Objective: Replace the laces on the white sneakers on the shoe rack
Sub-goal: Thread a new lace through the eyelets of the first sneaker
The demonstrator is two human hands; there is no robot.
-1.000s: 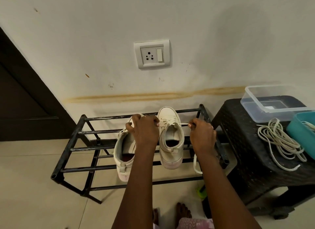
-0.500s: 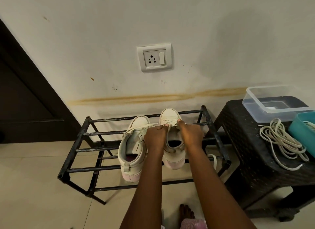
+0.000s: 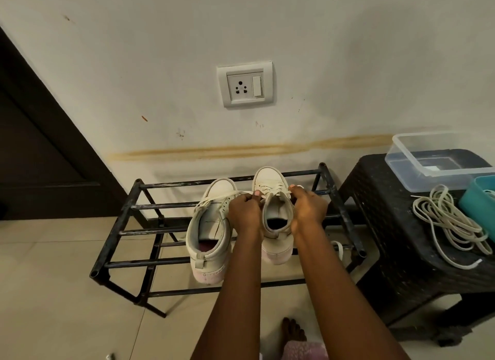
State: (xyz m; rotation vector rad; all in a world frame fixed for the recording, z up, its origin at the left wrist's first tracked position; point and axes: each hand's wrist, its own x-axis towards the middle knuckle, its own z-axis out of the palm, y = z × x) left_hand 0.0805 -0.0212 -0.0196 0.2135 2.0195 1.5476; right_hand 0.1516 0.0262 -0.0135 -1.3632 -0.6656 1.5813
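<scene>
Two white sneakers stand side by side on the black metal shoe rack (image 3: 115, 231), toes toward the wall. The left sneaker (image 3: 211, 233) has a loose lace draped across its top. My left hand (image 3: 245, 212) and my right hand (image 3: 308, 209) flank the right sneaker (image 3: 272, 196), and each pinches the white lace at its eyelets. A lace end (image 3: 338, 248) hangs down by the rack's right side. A bundle of off-white laces (image 3: 450, 225) lies on the dark stool.
The dark plastic stool (image 3: 396, 239) stands right of the rack, carrying a clear tub (image 3: 439, 161) and a teal box (image 3: 479, 201). A wall socket (image 3: 245, 83) is above the rack. A dark door (image 3: 40, 158) is at left. My foot (image 3: 293, 330) is on the tiled floor.
My hands, pulled wide apart with the lace stretched a second ago, came together at the right sneaker's eyelets. They now sit slightly apart on either side of its tongue.
</scene>
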